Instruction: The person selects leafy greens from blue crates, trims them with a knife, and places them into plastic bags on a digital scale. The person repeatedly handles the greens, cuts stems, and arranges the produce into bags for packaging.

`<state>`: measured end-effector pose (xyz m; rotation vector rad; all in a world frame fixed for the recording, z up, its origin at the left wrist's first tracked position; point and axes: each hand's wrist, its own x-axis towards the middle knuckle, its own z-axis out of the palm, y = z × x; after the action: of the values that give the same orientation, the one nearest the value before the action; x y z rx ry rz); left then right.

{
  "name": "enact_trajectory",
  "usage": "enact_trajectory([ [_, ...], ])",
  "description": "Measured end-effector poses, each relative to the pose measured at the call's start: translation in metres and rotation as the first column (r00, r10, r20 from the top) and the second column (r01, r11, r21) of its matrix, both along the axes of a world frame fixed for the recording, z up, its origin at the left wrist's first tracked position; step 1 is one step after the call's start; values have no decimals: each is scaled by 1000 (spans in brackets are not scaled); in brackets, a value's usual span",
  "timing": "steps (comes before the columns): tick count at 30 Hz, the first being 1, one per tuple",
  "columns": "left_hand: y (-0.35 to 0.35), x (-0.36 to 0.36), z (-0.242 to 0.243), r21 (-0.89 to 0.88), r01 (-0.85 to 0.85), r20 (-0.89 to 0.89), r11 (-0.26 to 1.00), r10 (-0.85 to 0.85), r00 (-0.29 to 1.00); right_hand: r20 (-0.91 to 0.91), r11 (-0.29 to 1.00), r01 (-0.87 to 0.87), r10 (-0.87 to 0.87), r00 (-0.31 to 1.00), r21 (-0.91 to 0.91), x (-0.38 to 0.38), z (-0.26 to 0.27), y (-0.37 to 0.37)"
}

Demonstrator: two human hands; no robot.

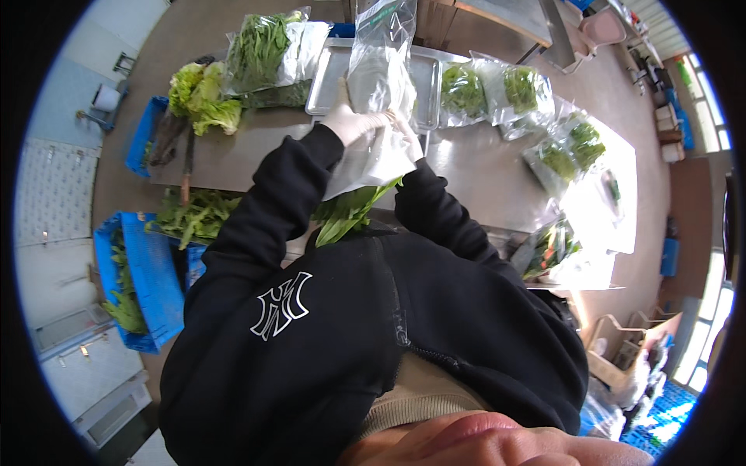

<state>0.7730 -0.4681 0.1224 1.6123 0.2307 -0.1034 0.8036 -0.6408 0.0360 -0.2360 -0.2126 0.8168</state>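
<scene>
My left hand (355,120), in a pale glove, grips a clear plastic bag (382,64) at the middle of the steel table. On the bag's other side, my right hand (406,135), gloved too, holds the same plastic. White sheeting (373,163) hangs from between my hands towards my body; whether it is part of the bag I cannot tell. Long green leaves (349,212) stick out below it, close to my jacket; their other ends are hidden. Beneath and behind the bag lies a metal tray (329,78).
Bagged greens (259,55) and loose lettuce (204,99) lie at the left of the steel table (262,140). Several bags of greens (521,90) line the right side. Blue crates (154,279) and leafy greens (201,218) stand at the near left.
</scene>
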Motion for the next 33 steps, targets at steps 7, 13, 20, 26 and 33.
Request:
enact_trajectory([
  [7, -50, -60, 25, 387, -104, 135, 916, 56, 989, 24, 968, 247, -248, 968, 44, -28, 30, 5],
  [13, -85, -94, 115, 744, -599, 668, 296, -299, 681, 510, 584, 783, -617, 599, -212, -23, 92, -2],
  [20, -128, -19, 171, 886, -428, 193, -177, -699, 689, 775, 240, 911, -479, 412, -336, -2, 120, 19],
  [26, -133, -5, 167, 948, -318, 182, -26, -773, 607, 961, -91, 969, 132, 242, -232, -4, 126, 3],
  [33, -138, -31, 161, 944, -314, 96, -106, -819, 565, 873, 239, 919, -307, 379, -314, -19, 138, -8],
])
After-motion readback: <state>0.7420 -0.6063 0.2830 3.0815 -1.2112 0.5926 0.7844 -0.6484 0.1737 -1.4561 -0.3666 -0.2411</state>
